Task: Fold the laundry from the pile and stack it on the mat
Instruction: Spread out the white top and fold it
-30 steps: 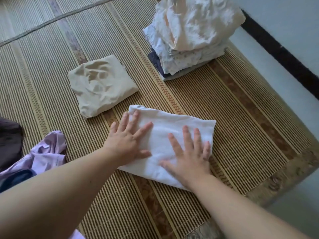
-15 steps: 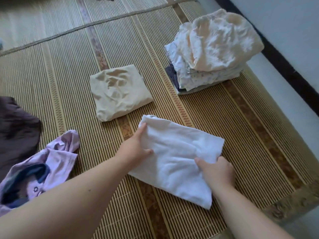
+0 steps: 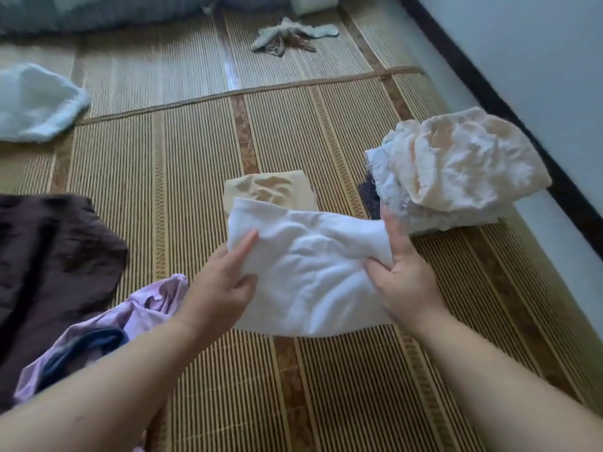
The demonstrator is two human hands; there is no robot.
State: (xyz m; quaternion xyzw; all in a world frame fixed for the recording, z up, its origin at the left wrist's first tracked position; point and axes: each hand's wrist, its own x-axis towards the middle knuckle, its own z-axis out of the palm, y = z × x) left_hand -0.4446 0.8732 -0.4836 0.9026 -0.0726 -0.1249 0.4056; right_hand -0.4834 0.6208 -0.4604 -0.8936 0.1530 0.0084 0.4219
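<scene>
Holding soft folded white cloth (image 3: 310,275), left hand (image 3: 222,288), right hand (image 3: 404,282).

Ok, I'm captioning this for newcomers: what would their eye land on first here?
The folded white cloth, centre frame, gripped at each end by the left hand and right hand over the straw mat. Then the tall stack of folded laundry at right, and the brown garment and lilac garment unfolded at left.

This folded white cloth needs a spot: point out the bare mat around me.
Bare woven straw mat lies between the dark brown garment and the folded beige cloth, and nearest you, right of the lilac garment. Crowded: those garments at left, the tall folded stack at right.
</scene>
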